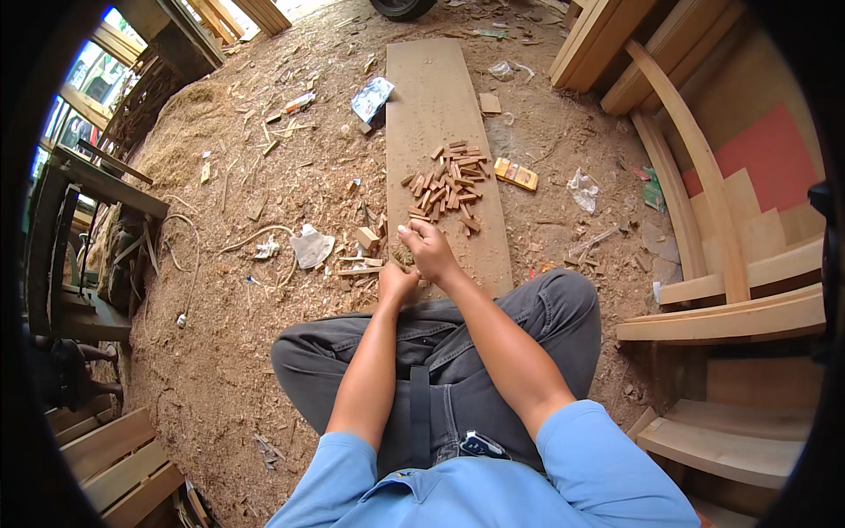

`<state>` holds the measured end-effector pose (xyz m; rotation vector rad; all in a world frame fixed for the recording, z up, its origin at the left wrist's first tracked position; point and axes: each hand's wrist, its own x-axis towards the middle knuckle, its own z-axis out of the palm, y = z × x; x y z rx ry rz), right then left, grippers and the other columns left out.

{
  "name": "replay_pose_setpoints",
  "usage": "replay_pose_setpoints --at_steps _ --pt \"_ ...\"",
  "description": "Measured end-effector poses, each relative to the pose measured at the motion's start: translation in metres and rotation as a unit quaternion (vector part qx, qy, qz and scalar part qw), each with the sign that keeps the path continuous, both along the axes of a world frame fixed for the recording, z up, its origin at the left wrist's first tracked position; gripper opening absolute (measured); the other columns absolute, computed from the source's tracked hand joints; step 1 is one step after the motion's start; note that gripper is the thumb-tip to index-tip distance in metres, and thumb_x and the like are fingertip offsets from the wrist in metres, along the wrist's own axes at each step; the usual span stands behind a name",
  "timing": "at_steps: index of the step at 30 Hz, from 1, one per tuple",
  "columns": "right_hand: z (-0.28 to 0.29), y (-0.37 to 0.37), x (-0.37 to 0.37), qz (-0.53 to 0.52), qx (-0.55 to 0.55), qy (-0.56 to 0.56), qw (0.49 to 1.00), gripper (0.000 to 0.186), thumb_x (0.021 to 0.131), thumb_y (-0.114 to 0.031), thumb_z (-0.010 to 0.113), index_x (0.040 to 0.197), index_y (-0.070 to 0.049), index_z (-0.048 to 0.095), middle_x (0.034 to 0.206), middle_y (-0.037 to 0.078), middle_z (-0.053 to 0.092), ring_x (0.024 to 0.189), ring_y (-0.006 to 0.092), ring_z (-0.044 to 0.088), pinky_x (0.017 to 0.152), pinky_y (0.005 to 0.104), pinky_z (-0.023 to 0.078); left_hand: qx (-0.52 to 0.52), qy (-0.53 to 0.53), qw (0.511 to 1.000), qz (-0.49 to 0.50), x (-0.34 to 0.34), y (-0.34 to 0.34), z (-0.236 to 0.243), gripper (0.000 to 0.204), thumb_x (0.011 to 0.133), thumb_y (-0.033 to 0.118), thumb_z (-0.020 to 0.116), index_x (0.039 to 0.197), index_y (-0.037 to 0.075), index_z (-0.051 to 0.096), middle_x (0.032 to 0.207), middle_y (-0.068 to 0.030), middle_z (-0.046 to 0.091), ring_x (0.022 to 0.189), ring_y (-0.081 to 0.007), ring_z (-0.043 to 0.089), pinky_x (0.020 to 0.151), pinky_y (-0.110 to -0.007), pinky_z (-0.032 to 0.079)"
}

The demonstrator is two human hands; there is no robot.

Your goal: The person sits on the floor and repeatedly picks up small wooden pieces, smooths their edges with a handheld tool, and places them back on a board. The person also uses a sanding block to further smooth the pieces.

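Observation:
Both of my hands are in front of my crossed legs, at the near end of a long flat board on the ground. My right hand is closed, its fingers curled in, over the board just short of a heap of small brown wooden blocks. Lower and to its left, my left hand is also closed, close to the board's left edge. Whatever either hand holds is hidden by the fingers or too small to name.
Wood shavings and scraps cover the ground. A yellow packet lies right of the blocks, a blue-white packet at the board's far left. Offcuts and a white scrap lie left of my hands. Wooden frames stand at right.

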<state>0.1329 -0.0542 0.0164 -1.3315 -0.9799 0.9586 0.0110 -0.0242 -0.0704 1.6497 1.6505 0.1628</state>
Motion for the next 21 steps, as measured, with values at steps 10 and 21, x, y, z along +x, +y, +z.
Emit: replay_pose_setpoints --at_steps 10,21 --pt "0.005 -0.004 -0.002 -0.018 0.021 0.016 0.999 0.03 0.096 -0.025 0.058 0.079 0.0 0.055 0.059 0.004 0.048 0.057 0.0101 0.044 0.052 0.0308 0.038 0.013 0.014 1.0 -0.007 0.009 -0.003 0.032 0.028 0.076 0.028 0.077 0.08 0.0 0.075 0.085 -0.0234 0.071 0.083 -0.0353 0.071 0.077 -0.044 0.054" --pt "0.003 -0.001 -0.001 0.024 0.022 0.068 0.997 0.028 0.098 -0.023 0.057 0.079 -0.004 0.054 0.061 -0.003 0.045 0.056 0.0057 0.04 0.05 0.0269 0.034 0.013 0.01 1.0 -0.009 0.005 -0.006 0.029 0.028 0.075 0.027 0.076 0.084 0.001 0.075 0.088 -0.0241 0.071 0.088 -0.0372 0.07 0.08 -0.044 0.054"
